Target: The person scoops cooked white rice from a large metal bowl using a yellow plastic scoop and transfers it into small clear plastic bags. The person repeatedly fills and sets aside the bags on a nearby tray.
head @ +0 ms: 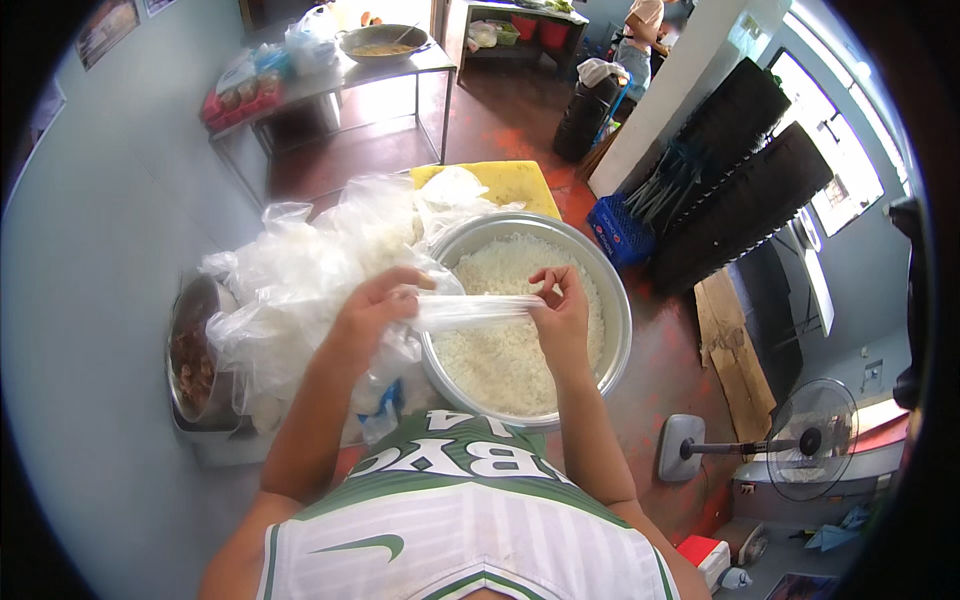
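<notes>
Both my hands hold a clear plastic bag (480, 309), stretched sideways above a large round metal pot (622, 322). Cooked white rice (495, 375) fills much of the pot. My left hand (367, 311) grips one end of the plastic, over the pot's left rim. At the other end, my right hand (561, 311) pinches the plastic between thumb and finger, above the rice. A heap of clear plastic bags (300, 262), some with pale contents, lies left of the pot, close to my left hand.
At far left stands a metal pan (180, 382) of brown food. Behind the pot is a yellow board (517, 184). A wok (382, 51) rests on a metal table (360, 73). Right are a blue crate (619, 229), stacked black items (742, 202) and a fan (810, 441). A person (637, 45) stands far back.
</notes>
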Tool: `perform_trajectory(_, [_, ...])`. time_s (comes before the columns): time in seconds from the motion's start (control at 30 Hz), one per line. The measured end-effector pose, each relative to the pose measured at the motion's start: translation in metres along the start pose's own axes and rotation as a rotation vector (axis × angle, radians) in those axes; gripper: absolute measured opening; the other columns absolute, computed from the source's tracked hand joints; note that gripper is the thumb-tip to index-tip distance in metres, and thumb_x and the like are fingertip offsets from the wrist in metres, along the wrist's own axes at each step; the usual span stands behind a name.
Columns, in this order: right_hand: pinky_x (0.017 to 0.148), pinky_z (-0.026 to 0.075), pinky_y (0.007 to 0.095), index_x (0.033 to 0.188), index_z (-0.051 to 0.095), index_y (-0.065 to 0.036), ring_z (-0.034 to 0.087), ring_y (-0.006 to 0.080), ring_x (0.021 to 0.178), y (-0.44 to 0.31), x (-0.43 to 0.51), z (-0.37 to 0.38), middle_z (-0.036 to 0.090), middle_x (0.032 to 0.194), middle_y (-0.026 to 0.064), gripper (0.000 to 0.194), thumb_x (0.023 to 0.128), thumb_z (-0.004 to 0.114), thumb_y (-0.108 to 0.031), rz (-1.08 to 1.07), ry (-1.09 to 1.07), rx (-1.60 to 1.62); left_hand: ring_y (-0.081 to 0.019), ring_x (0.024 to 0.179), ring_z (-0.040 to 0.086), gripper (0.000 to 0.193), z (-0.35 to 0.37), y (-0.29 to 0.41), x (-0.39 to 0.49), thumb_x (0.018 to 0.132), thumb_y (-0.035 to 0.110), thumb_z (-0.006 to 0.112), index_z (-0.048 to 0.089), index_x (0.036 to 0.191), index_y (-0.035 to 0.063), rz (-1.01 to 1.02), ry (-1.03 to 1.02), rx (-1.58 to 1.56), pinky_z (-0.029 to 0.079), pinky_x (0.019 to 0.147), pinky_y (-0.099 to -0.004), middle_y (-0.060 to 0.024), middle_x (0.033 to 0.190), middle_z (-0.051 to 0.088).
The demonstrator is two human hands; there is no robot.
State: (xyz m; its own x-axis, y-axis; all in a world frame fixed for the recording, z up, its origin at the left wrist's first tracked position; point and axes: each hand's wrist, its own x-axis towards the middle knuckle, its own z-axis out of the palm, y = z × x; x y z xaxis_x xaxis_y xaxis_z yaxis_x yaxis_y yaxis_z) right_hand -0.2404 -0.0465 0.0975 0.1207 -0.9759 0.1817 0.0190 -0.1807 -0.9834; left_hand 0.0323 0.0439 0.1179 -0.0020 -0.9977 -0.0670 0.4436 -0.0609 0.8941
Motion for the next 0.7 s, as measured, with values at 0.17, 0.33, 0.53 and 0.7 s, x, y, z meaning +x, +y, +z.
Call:
perform_trajectory(0.17, [0.082, 0.056, 0.0306, 0.101, 0.063, 0.002, 0.068, 0.0187, 0.095, 0.008, 0.016, 0.006, 0.064, 0.12, 0.0139, 0.023, 0.082, 0.055, 0.013, -0.058, -0.33, 0.117, -0.0164, 0.083, 0.072, 0.02, -0.004, -0.018, 0.039, 0.087, -0.013, 0.069, 0.079, 0.094, 0.0032, 0.326, 0.218, 0.729, 0.057, 0.078, -0.0284, -0.0092, 0.104, 0.078])
perform_trajectory(0.33, [0.086, 0.059, 0.0388, 0.131, 0.07, 0.001, 0.071, 0.033, 0.105, -0.036, 0.027, 0.025, 0.065, 0.127, 0.0177, 0.05, 0.085, 0.053, 0.012, -0.385, -0.196, -0.908, -0.0262, 0.083, 0.077, 0.028, 0.041, -0.003, 0.058, 0.082, -0.003, 0.075, 0.084, 0.105, 0.0111, 0.754, 0.493, 1.481, 0.06, 0.076, -0.0311, -0.016, 0.115, 0.077])
perform_trajectory(0.53, [0.072, 0.057, 0.0364, 0.12, 0.076, 0.003, 0.071, 0.0242, 0.08, -0.022, 0.025, -0.012, 0.075, 0.096, 0.014, 0.03, 0.103, 0.068, -0.02, -0.142, -0.199, -0.497, -0.0277, 0.089, 0.077, 0.047, 0.046, -0.034, 0.036, 0.082, -0.008, 0.062, 0.079, 0.121, 0.0101, 0.775, 0.303, 1.3, 0.062, 0.077, -0.0393, -0.0061, 0.15, 0.065])
perform_trajectory(0.7, [0.073, 0.056, 0.0364, 0.105, 0.081, 0.0, 0.07, 0.0226, 0.079, 0.044, 0.031, -0.092, 0.076, 0.088, 0.0104, 0.049, 0.098, 0.076, -0.048, 0.393, -0.083, -0.445, -0.0338, 0.112, 0.074, 0.053, 0.015, -0.056, 0.047, 0.081, -0.005, 0.061, 0.071, 0.132, 0.0009, 0.878, 0.297, 1.285, 0.062, 0.087, -0.0421, -0.0101, 0.153, 0.062])
